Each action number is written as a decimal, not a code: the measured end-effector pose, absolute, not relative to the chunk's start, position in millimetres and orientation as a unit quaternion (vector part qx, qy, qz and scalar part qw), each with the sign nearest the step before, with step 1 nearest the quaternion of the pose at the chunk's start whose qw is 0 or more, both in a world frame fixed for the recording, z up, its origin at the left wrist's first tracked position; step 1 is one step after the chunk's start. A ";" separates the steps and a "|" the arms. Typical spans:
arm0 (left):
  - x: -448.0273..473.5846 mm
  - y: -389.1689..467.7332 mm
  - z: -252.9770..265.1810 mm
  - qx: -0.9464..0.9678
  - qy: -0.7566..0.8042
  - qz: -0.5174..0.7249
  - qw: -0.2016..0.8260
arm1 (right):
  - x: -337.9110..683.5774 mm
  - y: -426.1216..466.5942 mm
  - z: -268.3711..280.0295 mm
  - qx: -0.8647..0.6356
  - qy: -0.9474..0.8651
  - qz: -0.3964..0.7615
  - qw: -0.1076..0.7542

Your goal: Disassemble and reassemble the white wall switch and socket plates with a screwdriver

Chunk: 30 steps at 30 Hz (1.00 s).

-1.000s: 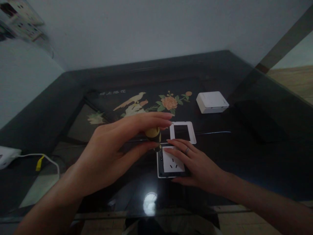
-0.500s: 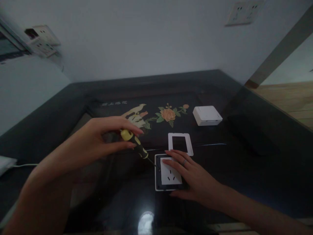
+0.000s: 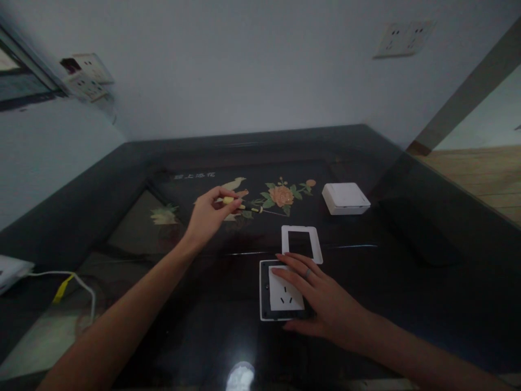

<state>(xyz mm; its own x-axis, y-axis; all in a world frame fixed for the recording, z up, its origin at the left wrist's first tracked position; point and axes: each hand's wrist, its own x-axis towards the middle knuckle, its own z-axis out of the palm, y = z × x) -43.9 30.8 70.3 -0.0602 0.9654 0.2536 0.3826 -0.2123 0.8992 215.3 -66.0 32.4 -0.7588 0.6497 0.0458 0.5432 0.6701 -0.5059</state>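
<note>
My left hand (image 3: pixel 214 209) is closed round the yellow and black handle of a screwdriver (image 3: pixel 248 207), over the flower picture on the dark table. The shaft points right, apart from the socket. My right hand (image 3: pixel 315 290) grips a wall socket (image 3: pixel 286 293) by its right side, thumb at the near edge and fingers across its white face. Its dark inner frame shows on the left, with a small screw spot there. Just beyond lies a white cover frame (image 3: pixel 317 250), close to my right fingertips.
A white box (image 3: pixel 345 198) stands at the back right, with a flat black object (image 3: pixel 419 231) beside it. At the left edge is a white device (image 3: pixel 14 271) with a white cable (image 3: pixel 87 288) and yellow tag. Wall sockets (image 3: pixel 402 39) sit above the table (image 3: pixel 195 315).
My left hand has carried the screwdriver away from the socket, farther back on the table, and its shaft has swung nearly level. My right hand has stayed on the socket.
</note>
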 end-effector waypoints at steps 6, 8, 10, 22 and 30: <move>-45.2 36.5 29.6 0.693 0.568 0.372 0.243 | 214.5 -65.2 32.6 -0.324 -0.910 0.232 0.111; -46.8 35.3 28.3 0.726 0.563 0.329 0.219 | 214.8 -64.9 32.5 -0.320 -0.913 0.228 0.108; -46.7 33.9 28.6 0.757 0.554 0.286 0.195 | 215.6 -64.7 32.1 -0.318 -0.915 0.226 0.107; -40.3 24.1 29.9 0.837 0.518 0.155 0.084 | 225.9 -50.2 42.0 -0.282 -0.920 0.239 0.133; -38.3 21.7 34.1 0.841 0.522 0.118 0.073 | 265.2 -7.1 35.3 -0.421 -0.864 0.235 0.147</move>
